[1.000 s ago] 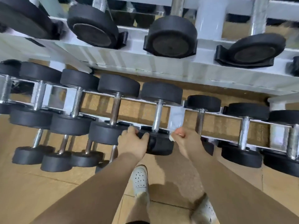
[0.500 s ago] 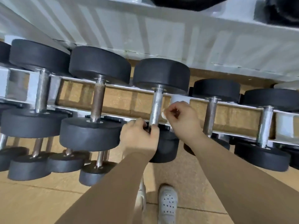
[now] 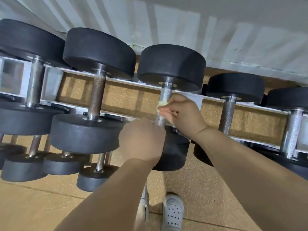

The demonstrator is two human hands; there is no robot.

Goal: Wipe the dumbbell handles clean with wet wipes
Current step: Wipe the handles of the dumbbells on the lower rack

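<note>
1. Lying across the rack [image 3: 183, 22] rails, mid-row: dumbbell [image 3: 171, 64], knurled handle [image 3: 165, 93] running far to near.
2. Curled over its near head [image 3: 175, 154], gripping: left hand [image 3: 141, 140].
3. Pinching a crumpled wet wipe [image 3: 160, 104] round the handle, midway along: right hand [image 3: 185, 112].

Open room is seen on both sides of the middle handle [image 3: 165, 94]. Its ends are blocked by black weights [image 3: 171, 67].

Black dumbbell heads [image 3: 171, 67], silver knurled handle [image 3: 165, 92]
</note>
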